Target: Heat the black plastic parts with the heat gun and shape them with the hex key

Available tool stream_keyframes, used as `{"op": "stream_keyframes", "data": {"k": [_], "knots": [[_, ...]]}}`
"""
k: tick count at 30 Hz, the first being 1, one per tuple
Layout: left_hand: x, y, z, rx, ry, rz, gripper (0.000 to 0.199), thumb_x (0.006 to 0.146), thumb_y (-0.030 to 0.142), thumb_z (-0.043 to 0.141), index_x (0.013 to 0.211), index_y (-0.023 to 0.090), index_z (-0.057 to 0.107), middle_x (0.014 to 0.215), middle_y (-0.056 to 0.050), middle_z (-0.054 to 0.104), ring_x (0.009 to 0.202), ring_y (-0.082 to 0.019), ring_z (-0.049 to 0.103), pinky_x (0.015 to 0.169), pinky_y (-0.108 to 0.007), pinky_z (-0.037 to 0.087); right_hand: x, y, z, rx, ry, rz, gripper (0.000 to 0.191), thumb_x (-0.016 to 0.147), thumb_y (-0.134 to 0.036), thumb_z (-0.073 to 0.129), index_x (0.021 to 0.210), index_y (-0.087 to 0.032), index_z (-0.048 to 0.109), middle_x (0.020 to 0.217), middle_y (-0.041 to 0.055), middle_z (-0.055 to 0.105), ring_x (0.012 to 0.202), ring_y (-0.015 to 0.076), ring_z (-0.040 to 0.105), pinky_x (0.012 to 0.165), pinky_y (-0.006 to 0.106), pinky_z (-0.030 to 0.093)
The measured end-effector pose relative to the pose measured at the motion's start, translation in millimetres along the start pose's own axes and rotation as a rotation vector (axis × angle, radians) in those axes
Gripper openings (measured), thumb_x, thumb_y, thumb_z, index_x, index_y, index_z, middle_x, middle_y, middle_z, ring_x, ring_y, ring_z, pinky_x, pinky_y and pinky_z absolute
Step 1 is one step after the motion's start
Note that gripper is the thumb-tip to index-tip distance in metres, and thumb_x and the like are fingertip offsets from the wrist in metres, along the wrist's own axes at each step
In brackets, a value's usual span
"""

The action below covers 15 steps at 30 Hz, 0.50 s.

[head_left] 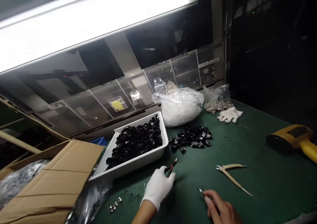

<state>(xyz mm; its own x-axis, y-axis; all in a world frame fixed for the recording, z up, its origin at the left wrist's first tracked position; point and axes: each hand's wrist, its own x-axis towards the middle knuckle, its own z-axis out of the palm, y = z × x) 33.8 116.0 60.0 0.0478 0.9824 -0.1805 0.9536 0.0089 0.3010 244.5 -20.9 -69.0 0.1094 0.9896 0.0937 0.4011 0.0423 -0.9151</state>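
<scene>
My left hand wears a white glove and grips a small black-and-red handled tool, with its tip pointing up and away from me. My right hand is bare and pinches a slim metal tool just above the green work mat. The two hands are apart. Small black plastic parts fill a white tray ahead of my left hand. More of them lie in a loose pile on the mat. Beige-handled side cutters lie to the right of my right hand.
A cardboard box with dark plastic wrap stands at the left edge of the mat. A white plastic bag, a bag of metal parts, a white glove and a yellow power tool lie farther back.
</scene>
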Motion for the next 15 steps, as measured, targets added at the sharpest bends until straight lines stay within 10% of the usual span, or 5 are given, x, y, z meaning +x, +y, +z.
{"op": "stream_keyframes", "data": {"k": [15], "knots": [[47,46,34.2,0.326,0.033,-0.089,0.051,0.084,0.047,0.051,0.125,0.017,0.063,0.120,-0.019,0.068,0.113,-0.037,0.065,0.088,-0.044,0.052,-3,-10,-5,-0.080,0.083,-0.076,0.034,0.106,-0.038,0.035,0.112,-0.025,0.065,0.067,0.0006,0.072,0.058,0.0195,0.073,0.054,0.023,0.049]]}}
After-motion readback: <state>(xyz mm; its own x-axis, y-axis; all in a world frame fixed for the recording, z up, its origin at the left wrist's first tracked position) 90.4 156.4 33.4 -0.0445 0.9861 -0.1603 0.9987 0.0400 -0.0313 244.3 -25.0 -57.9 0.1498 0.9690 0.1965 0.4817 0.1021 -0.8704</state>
